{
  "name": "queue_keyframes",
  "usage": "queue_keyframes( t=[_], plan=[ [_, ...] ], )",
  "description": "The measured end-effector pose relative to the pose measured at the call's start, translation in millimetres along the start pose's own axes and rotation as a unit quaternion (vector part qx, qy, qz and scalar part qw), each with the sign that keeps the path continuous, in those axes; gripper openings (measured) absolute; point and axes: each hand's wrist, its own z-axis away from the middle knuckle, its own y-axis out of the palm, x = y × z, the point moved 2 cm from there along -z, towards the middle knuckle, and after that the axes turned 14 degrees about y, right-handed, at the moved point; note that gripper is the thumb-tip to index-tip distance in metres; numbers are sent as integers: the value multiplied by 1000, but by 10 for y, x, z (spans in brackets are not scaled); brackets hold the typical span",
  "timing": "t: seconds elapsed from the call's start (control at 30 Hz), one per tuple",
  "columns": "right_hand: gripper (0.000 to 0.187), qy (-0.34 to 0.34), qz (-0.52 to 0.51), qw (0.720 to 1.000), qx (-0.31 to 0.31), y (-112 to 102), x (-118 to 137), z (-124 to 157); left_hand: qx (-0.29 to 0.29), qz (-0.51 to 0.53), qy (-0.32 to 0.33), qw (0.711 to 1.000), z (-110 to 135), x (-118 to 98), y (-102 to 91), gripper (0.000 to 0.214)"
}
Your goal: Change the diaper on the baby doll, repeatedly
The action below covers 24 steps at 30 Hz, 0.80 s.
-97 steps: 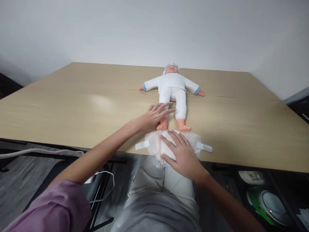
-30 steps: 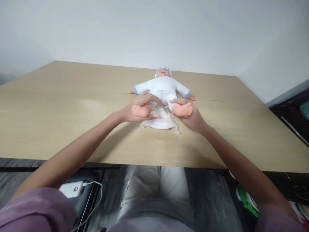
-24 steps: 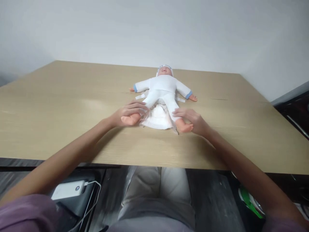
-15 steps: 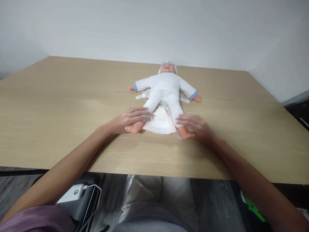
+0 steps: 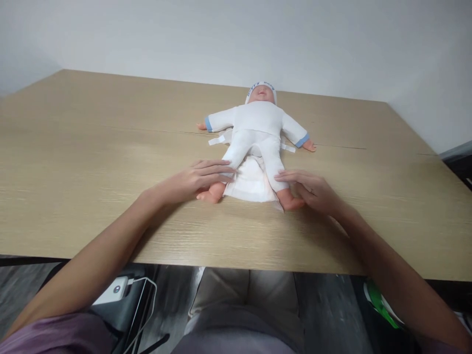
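Note:
A baby doll in a white suit with blue cuffs lies face up on the table, its legs spread towards me. Under its hips and between its legs is an unfolded white diaper, with its fastening tabs sticking out at both sides of the waist. My left hand rests with outstretched fingers across the doll's lower leg on the left, just above the bare foot. On the other side, my right hand touches the outer side of the other lower leg with its fingertips, fingers extended. Neither hand is wrapped round a leg.
The wooden table reaches back to a pale wall. Below its front edge, a white device with a cable lies on a black surface at the left. A green and white object shows at the lower right.
The view has shifted slightly, so the doll appears a little higher and further right. My right hand's fingers have drawn outward a little on the leg. My left hand stays on its leg.

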Motion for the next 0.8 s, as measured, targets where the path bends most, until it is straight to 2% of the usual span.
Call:
queue_keyframes(
  t=[0.1,0.23,0.27,0.37,0.43,0.5,0.57,0.63,0.73,0.8],
  plan=[
    [41,23,84,996,-14,92,204,18,10,4,-11,1000,-10,12,-3,57],
    [66,26,245,968,-45,381,488,67,2,44,-24,999,-23,24,-13,52],
    [66,35,270,961,-53,443,525,70,-2,56,-27,998,-27,15,-20,49],
    [44,62,317,944,-71,532,540,49,-20,85,-72,994,-61,-54,-47,45],
    [37,68,330,938,-83,515,500,28,-38,85,-124,988,-122,-130,-44,43],
    [35,66,327,938,-99,465,447,17,-46,68,-164,983,-225,-219,10,50],
    [34,60,318,940,-107,409,392,16,-47,36,-179,982,-357,-304,118,68],
    [33,55,300,946,-112,358,339,21,-56,-17,-182,982,-486,-370,246,71],
    [31,55,255,958,-120,287,268,22,-61,-87,-178,978,-629,-423,375,40],
    [31,60,231,963,-124,243,229,0,-60,-98,-174,978,-697,-414,369,21]
  ],
)
